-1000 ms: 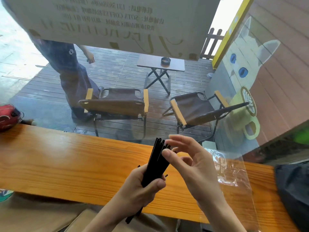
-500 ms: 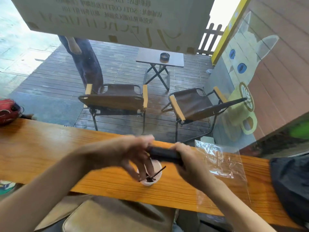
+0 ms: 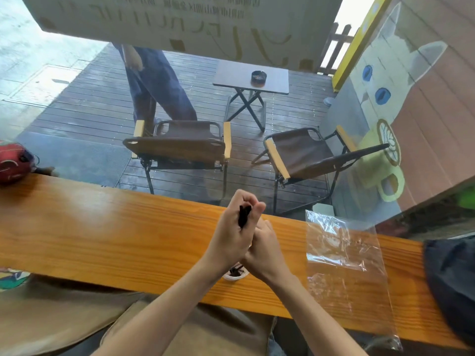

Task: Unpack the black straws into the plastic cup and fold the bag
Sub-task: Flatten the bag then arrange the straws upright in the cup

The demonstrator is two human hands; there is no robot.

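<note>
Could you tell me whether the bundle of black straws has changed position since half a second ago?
Yes. The black straws were level above the plastic cup; now both hands hold them upright over it.

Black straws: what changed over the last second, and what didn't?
The black straws went from upright in the left hand a second ago, to level between both hands, to upright again above the plastic cup, which now shows with straws inside. The right hand has closed in against the left. The clear bag stayed flat on the wooden counter.
</note>
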